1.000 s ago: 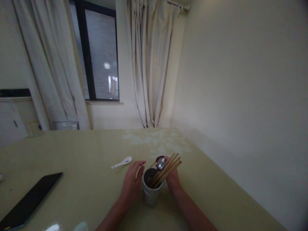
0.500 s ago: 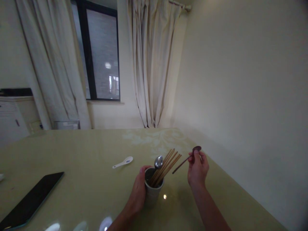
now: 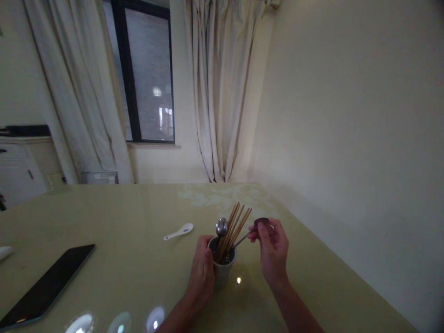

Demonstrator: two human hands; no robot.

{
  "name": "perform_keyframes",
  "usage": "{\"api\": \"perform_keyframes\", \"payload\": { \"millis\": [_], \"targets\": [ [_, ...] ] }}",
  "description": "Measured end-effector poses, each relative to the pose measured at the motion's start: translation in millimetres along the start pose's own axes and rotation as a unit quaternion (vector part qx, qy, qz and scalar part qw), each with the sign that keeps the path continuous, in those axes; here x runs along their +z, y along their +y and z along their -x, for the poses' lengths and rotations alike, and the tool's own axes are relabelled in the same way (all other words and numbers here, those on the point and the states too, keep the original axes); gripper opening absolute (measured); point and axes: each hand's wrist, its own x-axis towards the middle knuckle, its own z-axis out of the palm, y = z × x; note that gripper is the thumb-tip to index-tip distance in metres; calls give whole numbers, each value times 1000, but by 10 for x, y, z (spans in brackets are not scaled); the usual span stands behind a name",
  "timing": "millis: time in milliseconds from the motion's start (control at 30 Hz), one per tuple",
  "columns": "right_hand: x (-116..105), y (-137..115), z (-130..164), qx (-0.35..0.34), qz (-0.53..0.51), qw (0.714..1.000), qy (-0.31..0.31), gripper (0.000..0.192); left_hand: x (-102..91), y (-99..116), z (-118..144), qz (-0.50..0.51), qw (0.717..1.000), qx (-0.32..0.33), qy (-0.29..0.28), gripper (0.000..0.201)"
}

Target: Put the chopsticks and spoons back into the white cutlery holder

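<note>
A grey utensil cup (image 3: 222, 274) stands on the table with several wooden chopsticks (image 3: 237, 226) and a shiny metal spoon (image 3: 221, 227) leaning out of it. My left hand (image 3: 201, 270) is wrapped round the cup's left side. Between the thumb and fingers of my right hand (image 3: 274, 249) is a dark brown spoon (image 3: 261, 221), gripped near its bowl. Its thin handle slants down to the left, and the tip is at the cup's right rim, beside the chopsticks. Whether the tip touches the cup inside I cannot tell.
A white soup spoon (image 3: 178, 231) lies on the greenish table (image 3: 132, 217), left of the cup. Further left is a dark flat tablet-like slab (image 3: 48, 284). At the table's left edge sits part of a white object (image 3: 4, 252). A wall (image 3: 347, 162) runs along the right side.
My right hand has moved left with the brown spoon, bringing its handle tip from beside the cup to the cup's rim. The cup and chopsticks now stand more upright.
</note>
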Motion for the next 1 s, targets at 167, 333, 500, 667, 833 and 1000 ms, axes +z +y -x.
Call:
{"api": "perform_keyframes", "payload": {
  "millis": [167,333,500,667,833,1000],
  "targets": [
    [40,16,129,-30,91,993,-66,23,5,-52,-6,3,1000,-1,-15,69],
    [33,109,168,-60,196,973,-102,25,-244,-129,-249,-122,990,22,72,70],
    [31,153,176,-94,243,960,-106,27,-705,-225,-467,-515,850,59,91,31],
    [34,189,173,-87,242,959,-123,27,-945,-337,-472,-647,759,-12,73,40],
    [58,219,205,-59,229,961,-144,29,-1015,-362,-500,-634,771,-58,14,37],
    [76,224,239,-37,227,960,-158,32,-1027,-380,-538,-613,788,-54,-1,35]
  ]
}}
